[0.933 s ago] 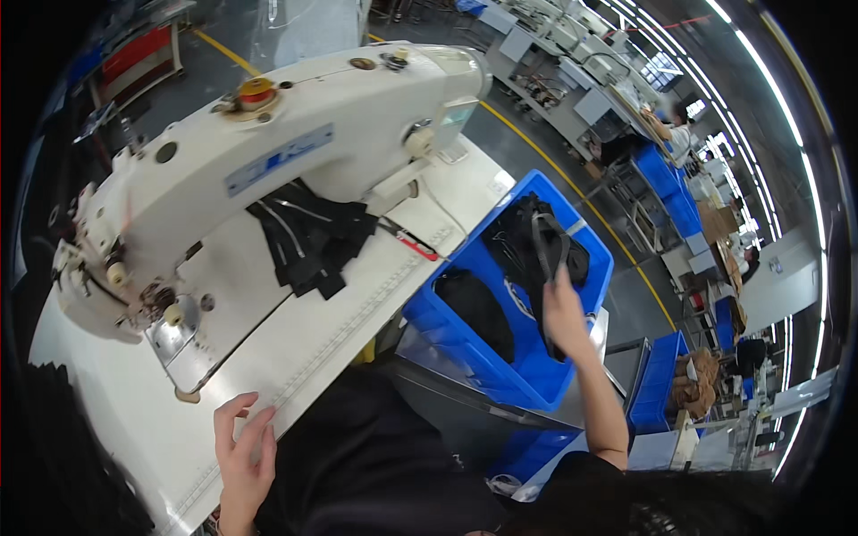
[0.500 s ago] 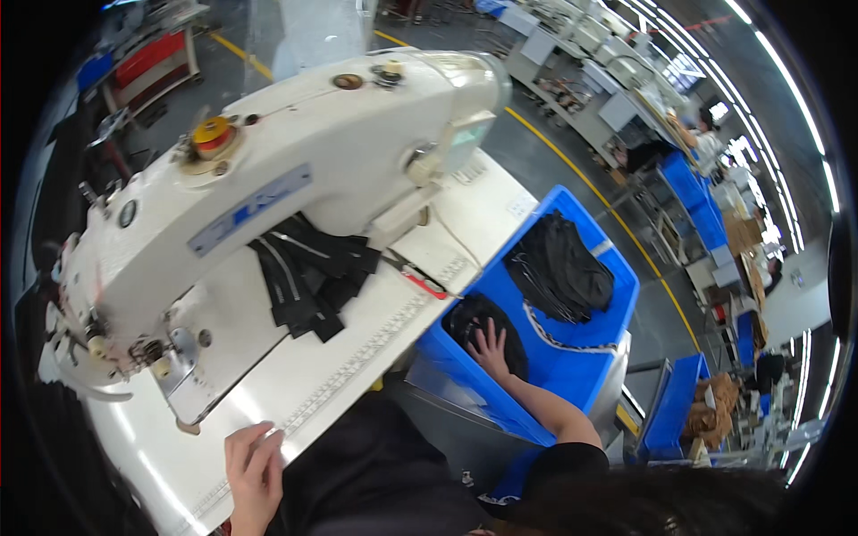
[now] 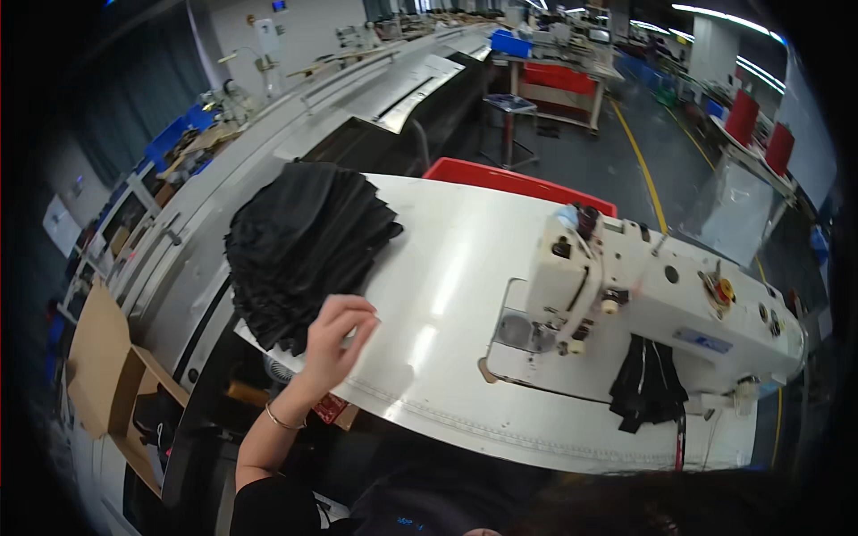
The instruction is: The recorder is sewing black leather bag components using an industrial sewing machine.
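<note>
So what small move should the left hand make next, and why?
Probably a short reach to pinch one piece from the black fabric stack. The left hand is loosely curled beside the stack's near right edge with no cloth visible in its grip, and the stack is the nearest material, lying at the left end of the white sewing table.
</note>
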`<control>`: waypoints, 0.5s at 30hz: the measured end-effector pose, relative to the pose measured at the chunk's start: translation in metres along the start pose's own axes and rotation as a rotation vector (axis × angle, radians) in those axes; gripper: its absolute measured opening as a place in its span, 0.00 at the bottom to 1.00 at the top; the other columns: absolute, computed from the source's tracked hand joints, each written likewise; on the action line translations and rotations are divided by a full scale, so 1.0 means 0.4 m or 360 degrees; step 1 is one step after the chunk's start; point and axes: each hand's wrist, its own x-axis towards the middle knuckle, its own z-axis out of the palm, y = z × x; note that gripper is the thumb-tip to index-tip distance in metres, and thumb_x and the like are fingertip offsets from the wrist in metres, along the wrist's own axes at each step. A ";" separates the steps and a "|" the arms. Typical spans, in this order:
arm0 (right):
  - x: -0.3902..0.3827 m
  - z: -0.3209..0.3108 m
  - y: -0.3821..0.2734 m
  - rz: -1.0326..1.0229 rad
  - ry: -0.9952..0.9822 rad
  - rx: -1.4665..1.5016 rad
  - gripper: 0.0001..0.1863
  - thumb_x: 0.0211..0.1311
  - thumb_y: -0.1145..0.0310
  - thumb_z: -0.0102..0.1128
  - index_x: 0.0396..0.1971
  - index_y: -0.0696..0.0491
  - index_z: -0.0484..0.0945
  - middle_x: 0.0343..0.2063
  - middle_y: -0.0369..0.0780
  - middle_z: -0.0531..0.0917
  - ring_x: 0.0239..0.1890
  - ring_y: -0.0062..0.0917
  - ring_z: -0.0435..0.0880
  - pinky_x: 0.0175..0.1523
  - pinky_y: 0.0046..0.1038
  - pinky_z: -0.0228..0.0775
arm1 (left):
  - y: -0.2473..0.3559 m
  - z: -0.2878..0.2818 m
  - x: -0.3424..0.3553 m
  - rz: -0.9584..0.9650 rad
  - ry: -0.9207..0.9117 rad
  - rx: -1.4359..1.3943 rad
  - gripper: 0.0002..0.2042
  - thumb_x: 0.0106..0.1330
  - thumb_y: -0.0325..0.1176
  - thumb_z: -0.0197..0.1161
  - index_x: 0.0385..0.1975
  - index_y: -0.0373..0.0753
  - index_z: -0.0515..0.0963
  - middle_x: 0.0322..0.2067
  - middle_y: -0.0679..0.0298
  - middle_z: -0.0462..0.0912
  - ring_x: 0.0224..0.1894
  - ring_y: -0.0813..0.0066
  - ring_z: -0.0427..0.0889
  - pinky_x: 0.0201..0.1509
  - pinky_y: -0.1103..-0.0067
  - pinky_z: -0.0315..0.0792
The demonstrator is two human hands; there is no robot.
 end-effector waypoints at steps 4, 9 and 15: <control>0.096 0.144 -0.119 -0.0551 -0.0094 0.0225 0.06 0.56 0.72 0.55 0.31 0.59 0.78 0.28 0.49 0.77 0.29 0.39 0.77 0.29 0.36 0.67 | -0.150 -0.243 0.029 -0.0082 0.0411 0.0518 0.11 0.56 0.16 0.57 0.38 0.36 0.78 0.42 0.60 0.75 0.40 0.66 0.76 0.46 0.77 0.69; 0.253 0.287 -0.364 -0.1527 -0.0293 0.0470 0.11 0.52 0.68 0.63 0.35 0.57 0.80 0.37 0.45 0.81 0.41 0.38 0.80 0.45 0.35 0.72 | -0.278 -0.364 0.079 -0.0213 0.0051 0.0657 0.16 0.51 0.16 0.58 0.40 0.38 0.77 0.46 0.63 0.76 0.48 0.63 0.72 0.53 0.72 0.65; 0.437 0.393 -0.837 -0.2018 0.0185 0.0724 0.31 0.54 0.69 0.61 0.57 0.64 0.62 0.56 0.50 0.67 0.60 0.42 0.65 0.61 0.35 0.59 | -0.238 -0.302 0.166 0.0255 0.0386 0.0938 0.13 0.48 0.16 0.58 0.33 0.41 0.79 0.44 0.64 0.76 0.50 0.62 0.71 0.56 0.71 0.61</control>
